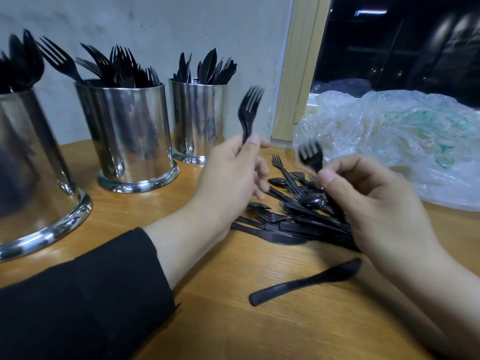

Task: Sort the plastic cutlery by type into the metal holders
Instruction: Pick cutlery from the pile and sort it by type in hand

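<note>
Wood-grain table top (233, 320), warm tan, carries everything; landmark is the loose pile of black plastic cutlery (293, 214) at mid-table. Pile is mixed forks, spoons and knives, overlapping. Left of the pile and further back: three shiny metal holders in a row along a grey, scuffed wall (155, 29). Nearest holder (31, 165) is cut off at frame edge, contents dark, look like spoons. Middle holder (127, 136) is full of forks, tines up. Far holder (200, 118), closest to the pile, has knives, blades up. Just this side of the pile, one black knife (306, 281) lies alone on the wood. Right of and behind the pile: a crumpled clear plastic bag (389, 141), touching the table. Behind that, a pale wooden window frame (293, 74) and dark glass, night outside. Left hand (231, 175), black sleeve (85, 294) on the arm, is above the pile's left edge, pinching a fork (249, 110) by the handle, tines up. Right hand (374, 203) is over the pile's right side, fingers curled round a second fork (311, 154), blurred, tines up.
</note>
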`<control>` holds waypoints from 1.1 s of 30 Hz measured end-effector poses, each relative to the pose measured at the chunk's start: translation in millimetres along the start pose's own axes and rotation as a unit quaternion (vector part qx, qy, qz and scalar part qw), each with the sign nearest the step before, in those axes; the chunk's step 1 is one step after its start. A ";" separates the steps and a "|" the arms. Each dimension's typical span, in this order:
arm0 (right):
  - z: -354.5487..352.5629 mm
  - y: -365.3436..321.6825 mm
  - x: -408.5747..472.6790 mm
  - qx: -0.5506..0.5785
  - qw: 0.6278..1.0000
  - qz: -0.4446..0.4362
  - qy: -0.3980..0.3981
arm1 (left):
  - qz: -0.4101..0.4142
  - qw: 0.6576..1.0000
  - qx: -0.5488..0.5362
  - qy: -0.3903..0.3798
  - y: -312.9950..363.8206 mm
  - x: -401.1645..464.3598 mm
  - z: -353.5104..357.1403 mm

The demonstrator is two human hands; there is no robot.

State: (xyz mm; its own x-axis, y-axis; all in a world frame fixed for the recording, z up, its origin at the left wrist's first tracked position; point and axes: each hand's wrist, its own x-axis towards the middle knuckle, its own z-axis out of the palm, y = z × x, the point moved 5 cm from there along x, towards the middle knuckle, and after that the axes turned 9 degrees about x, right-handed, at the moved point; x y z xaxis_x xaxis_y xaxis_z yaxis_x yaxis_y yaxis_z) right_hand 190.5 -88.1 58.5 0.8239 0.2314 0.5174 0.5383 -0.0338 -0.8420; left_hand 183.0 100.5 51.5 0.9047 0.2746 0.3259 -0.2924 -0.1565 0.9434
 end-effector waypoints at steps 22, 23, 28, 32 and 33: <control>38.1 12.0 21.1 0.054 0.997 -0.006 0.061 | -0.128 0.975 -0.133 -0.128 -6.9 -16.7 27.5; 33.7 14.6 23.7 -0.004 0.998 -0.035 0.053 | -0.125 0.979 -0.120 -0.108 -8.0 -14.2 23.4; 24.1 41.4 23.9 -0.326 0.929 -0.047 -0.170 | -0.081 0.995 -0.053 -0.028 -11.0 0.6 -1.0; 23.1 48.6 21.6 -0.407 0.876 0.006 -0.258 | -0.075 0.997 -0.017 -0.005 -12.7 2.1 -7.7; 22.8 46.3 21.8 -0.411 0.873 0.013 -0.263 | -0.072 0.997 -0.010 -0.007 -12.7 1.3 -7.0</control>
State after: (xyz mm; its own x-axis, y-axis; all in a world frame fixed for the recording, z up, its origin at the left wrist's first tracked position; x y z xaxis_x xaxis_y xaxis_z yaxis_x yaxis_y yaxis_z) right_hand 229.4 -62.5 27.3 0.7586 0.6271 0.1768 0.6444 -0.6819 -0.3461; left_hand 185.8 109.5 40.3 0.9417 0.2795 0.1871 -0.1661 -0.0975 0.9813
